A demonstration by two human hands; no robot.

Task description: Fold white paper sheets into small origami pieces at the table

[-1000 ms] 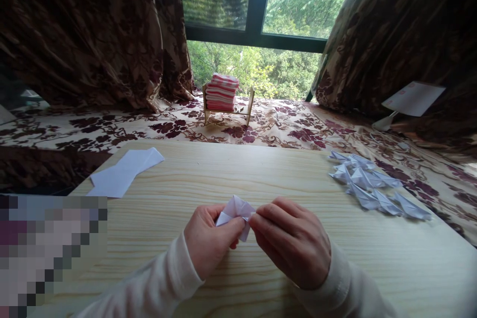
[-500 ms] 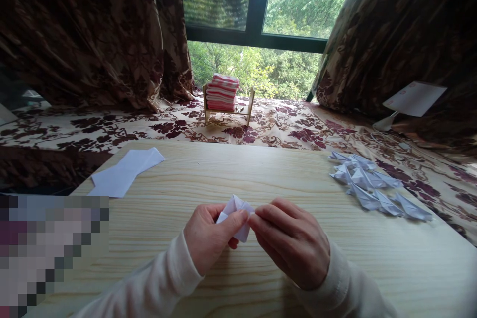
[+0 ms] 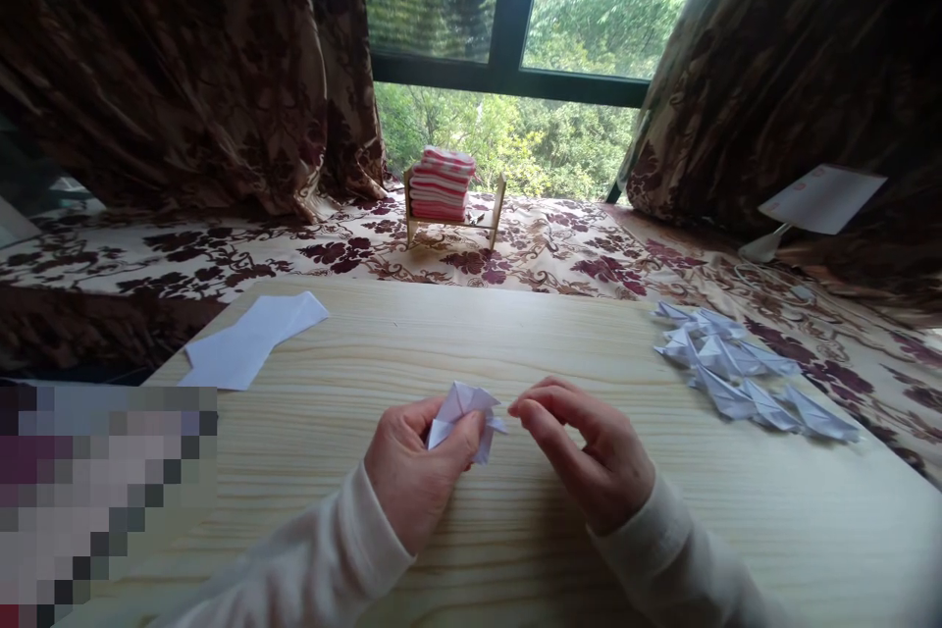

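Observation:
A small folded piece of white paper (image 3: 462,402) is pinched in my left hand (image 3: 419,461), the thumb pressed across its front. Several flaps stick out of it, and a narrow point juts to the right past the thumb. My right hand (image 3: 589,456) hovers just right of the folded paper, not touching it. Its fingers are curled, with thumb and forefinger tips close together and nothing visible between them. Part of the paper is hidden behind my left thumb.
Flat white paper strips (image 3: 254,339) lie at the table's back left. Several folded white paper pieces (image 3: 736,368) are grouped at the right edge of the wooden table (image 3: 442,324). Beyond it, a small rack (image 3: 495,211) holds pink-and-white striped folded cloths (image 3: 442,184). A white lamp (image 3: 820,199) stands right.
My right hand has let go of the folded paper and drawn away slightly to the right. The paper's right side now shows a projecting point. My left hand keeps its hold.

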